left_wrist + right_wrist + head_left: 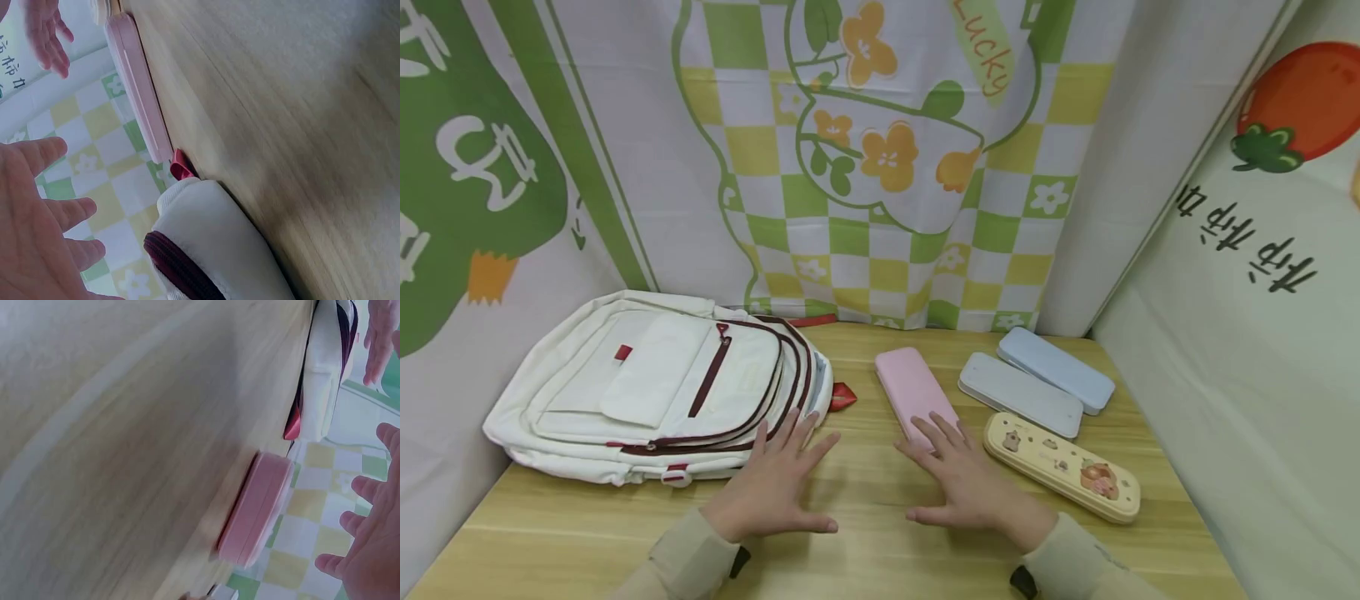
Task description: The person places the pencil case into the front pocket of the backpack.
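Observation:
My left hand is held over the table with fingers spread, nearest the lower right end of a white backpack with dark red zippers. My right hand, also spread and holding nothing, overlaps the near end of a pink pencil case in the head view. In the right wrist view the palm hangs above the tabletop, apart from the pink case. Right of that hand lies a cream pencil case with small bear pictures.
Behind the cream case lie a pale grey case and a light blue case, close together. A red tag sticks out from the backpack's right side. Printed curtains hang along the back and sides of the wooden table.

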`<state>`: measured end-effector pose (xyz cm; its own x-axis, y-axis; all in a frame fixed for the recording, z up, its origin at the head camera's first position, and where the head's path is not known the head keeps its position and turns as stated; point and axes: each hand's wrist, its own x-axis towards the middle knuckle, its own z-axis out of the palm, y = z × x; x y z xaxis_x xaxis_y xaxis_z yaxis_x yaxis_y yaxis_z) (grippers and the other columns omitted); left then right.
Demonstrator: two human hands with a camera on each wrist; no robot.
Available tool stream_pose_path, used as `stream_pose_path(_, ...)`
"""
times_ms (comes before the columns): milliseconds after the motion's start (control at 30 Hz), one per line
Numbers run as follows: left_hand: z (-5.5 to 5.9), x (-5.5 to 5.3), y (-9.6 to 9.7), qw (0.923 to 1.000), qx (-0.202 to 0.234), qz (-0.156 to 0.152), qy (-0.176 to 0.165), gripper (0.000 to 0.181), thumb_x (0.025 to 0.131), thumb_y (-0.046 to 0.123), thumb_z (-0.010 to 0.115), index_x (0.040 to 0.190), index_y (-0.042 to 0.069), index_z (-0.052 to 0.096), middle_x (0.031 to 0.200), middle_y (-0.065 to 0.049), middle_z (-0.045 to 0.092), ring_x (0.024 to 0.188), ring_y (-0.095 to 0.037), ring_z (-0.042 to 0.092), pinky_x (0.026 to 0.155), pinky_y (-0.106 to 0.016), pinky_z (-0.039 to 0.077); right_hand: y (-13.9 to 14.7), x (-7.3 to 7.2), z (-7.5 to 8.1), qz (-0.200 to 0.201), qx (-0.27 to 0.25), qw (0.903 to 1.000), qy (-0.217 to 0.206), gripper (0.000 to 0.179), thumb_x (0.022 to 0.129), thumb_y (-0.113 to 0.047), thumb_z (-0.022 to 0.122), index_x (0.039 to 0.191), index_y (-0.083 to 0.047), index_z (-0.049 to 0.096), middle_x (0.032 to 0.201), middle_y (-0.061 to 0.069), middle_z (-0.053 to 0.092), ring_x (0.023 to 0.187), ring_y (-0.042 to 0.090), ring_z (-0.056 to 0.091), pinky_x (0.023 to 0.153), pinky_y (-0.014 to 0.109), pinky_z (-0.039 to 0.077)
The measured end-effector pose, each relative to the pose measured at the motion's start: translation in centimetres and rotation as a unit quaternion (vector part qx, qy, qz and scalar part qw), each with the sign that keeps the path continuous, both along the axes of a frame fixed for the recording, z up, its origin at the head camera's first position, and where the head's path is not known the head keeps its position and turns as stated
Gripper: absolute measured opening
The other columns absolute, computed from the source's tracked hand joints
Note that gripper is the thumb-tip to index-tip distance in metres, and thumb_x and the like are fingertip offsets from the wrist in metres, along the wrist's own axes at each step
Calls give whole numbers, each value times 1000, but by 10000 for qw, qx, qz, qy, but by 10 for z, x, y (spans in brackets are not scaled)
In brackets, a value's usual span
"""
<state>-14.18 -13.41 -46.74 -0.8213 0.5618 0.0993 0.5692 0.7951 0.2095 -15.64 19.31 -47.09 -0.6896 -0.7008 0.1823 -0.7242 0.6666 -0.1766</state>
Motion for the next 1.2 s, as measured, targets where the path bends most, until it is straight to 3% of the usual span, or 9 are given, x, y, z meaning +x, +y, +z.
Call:
stream_pose_path(300, 3, -4, -7, 9994, 112, 215, 234, 108, 75, 75, 74, 158, 14, 43, 163, -24, 28, 148, -53, 22, 110, -78, 16, 11, -2, 2, -146, -238, 9993, 247, 77, 88, -49, 76, 153, -17, 49, 156, 24, 37, 142, 54, 33, 102, 74, 36)
stream_pose_path(833, 11, -10, -24, 9963, 498, 645, 286, 100, 78, 65, 79, 155, 10, 47, 159, -23, 36, 148, -50, 25, 109, -77, 22, 30, -4, 15, -740, -186, 9967, 262, 75, 90, -49, 74, 154, -17, 48, 152, 26, 42, 138, 54, 39, 102, 76, 34)
stream_pose_path(1200, 20, -18, -46, 9901, 927, 976, 401, 89, 85, 46, 81, 153, 2, 45, 153, -33, 38, 143, -56, 29, 112, -71, 24, 50, 1, 17, -942, -284, 9944, 396, 72, 91, -48, 72, 150, -12, 53, 150, 25, 45, 138, 51, 41, 103, 73, 36)
